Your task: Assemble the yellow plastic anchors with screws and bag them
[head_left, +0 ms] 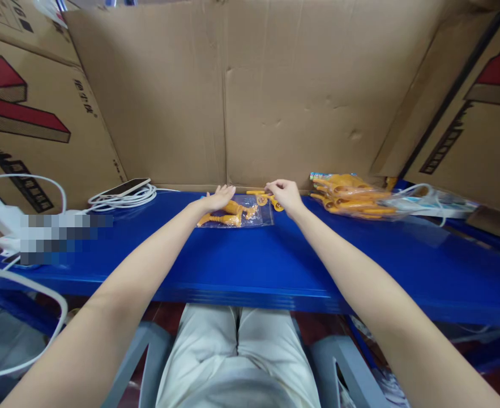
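A clear plastic bag (266, 216) with orange plastic pieces (228, 219) in or on it lies flat on the blue table. My left hand (221, 197) is over the bag's left part, fingers stretched out and together, palm partly hidden. Just right of the bag, loose orange parts with round ends (277, 205) lie on the table. Beside them is my right hand (286, 195), its thumb and forefinger pinched together. Whatever sits between those fingertips is too small to make out.
On the right lies a bigger clear bag of orange parts (351, 198), with a white-blue package (436, 207) beyond it. A phone (124, 188) and coiled white cable (135, 198) are at the left. Cardboard (224, 102) walls the back. The blue table's front edge (241, 296) is near my lap.
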Demonstrator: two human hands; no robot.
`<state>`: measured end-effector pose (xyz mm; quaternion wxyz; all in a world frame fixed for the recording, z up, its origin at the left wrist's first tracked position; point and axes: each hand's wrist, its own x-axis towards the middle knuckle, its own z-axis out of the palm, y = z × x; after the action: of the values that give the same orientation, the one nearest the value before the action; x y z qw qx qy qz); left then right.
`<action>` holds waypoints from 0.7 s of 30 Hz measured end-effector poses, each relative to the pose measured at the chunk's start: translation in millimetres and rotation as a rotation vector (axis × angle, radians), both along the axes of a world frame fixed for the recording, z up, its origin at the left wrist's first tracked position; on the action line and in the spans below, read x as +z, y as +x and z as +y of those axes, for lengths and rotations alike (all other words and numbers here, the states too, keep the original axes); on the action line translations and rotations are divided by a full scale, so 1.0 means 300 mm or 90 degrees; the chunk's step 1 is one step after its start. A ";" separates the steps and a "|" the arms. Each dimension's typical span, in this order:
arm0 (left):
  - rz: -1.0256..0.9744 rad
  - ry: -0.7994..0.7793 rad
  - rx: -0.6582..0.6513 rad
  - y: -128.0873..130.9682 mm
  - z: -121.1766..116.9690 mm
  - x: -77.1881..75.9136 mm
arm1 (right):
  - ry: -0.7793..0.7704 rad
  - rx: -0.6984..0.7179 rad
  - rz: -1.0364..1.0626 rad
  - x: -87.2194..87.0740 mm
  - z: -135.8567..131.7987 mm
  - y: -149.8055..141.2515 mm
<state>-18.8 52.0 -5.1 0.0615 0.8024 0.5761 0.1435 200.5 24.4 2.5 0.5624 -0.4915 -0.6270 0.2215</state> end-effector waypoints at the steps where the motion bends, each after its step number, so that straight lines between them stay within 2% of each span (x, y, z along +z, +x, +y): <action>1: 0.000 -0.021 0.015 -0.007 -0.010 0.001 | 0.051 -0.052 -0.042 -0.003 0.017 0.030; 4: 0.018 -0.059 0.042 -0.020 -0.041 0.003 | 0.123 -0.180 -0.183 -0.030 0.062 0.119; 7: 0.047 -0.071 0.052 -0.030 -0.063 -0.006 | 0.049 -0.250 -0.307 -0.085 0.093 0.189; 9: 0.057 -0.072 0.052 -0.038 -0.068 -0.022 | -0.032 -0.221 -0.401 -0.127 0.108 0.220; 13: 0.060 -0.070 0.023 -0.061 -0.060 -0.060 | -0.139 -0.083 -0.540 -0.181 0.126 0.246; 18: 0.054 -0.065 -0.003 -0.075 -0.046 -0.082 | -0.064 -0.074 -0.562 -0.170 0.108 0.211; 21: 0.052 -0.064 -0.014 -0.071 -0.046 -0.082 | -0.078 -0.025 -0.632 -0.146 0.077 0.166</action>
<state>-40.2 38.2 -29.5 0.0796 0.8098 0.5757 0.0807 250.3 47.6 -41.3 0.1698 -0.5814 -0.7956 -0.0133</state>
